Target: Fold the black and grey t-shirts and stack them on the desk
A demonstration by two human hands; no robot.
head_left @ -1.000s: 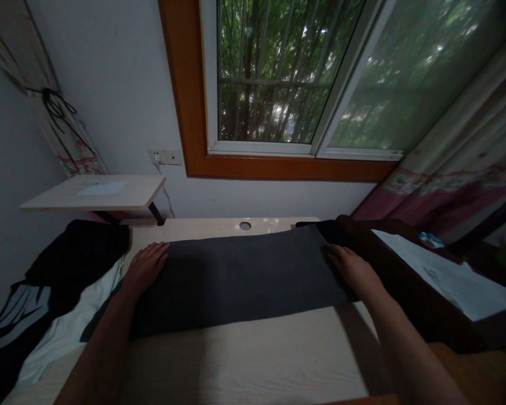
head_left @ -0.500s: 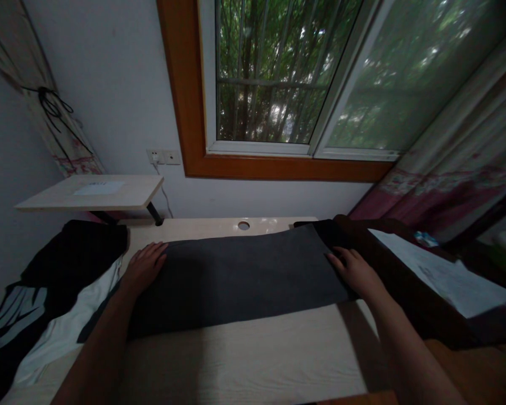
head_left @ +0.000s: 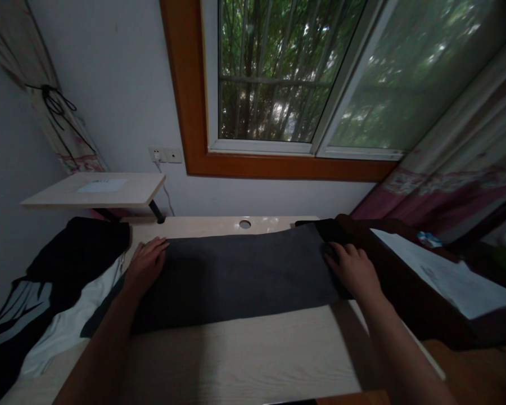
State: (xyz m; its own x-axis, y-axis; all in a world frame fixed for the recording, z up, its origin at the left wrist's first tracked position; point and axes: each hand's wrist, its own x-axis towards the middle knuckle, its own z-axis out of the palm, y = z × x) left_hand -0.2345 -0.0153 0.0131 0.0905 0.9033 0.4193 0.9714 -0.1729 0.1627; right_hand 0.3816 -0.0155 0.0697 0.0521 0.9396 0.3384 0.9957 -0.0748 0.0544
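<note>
A long dark grey folded cloth [head_left: 244, 275], perhaps a garment, lies flat across the pale wooden desk [head_left: 253, 360]. My left hand [head_left: 147, 261] rests on its left part near the far edge, fingers stretched out and lying flat. At the cloth's right end, my right hand [head_left: 352, 267] has its fingers curled, with thumb and forefinger closed on the dark edge. Black fabric [head_left: 333, 228] shows beyond that end; whether it belongs to the same piece I cannot tell.
Black clothing [head_left: 80, 247] and white cloth [head_left: 73, 323] are heaped on the left. Behind them stands a small raised shelf [head_left: 139, 194]. White paper [head_left: 451, 281] lies on a dark brown surface at right. A wall and window [head_left: 278, 73] close off the back.
My right hand's fingers have curled in around the cloth's right end, and that edge has shifted slightly left. The left hand stays on the cloth. The view has tilted a little.
</note>
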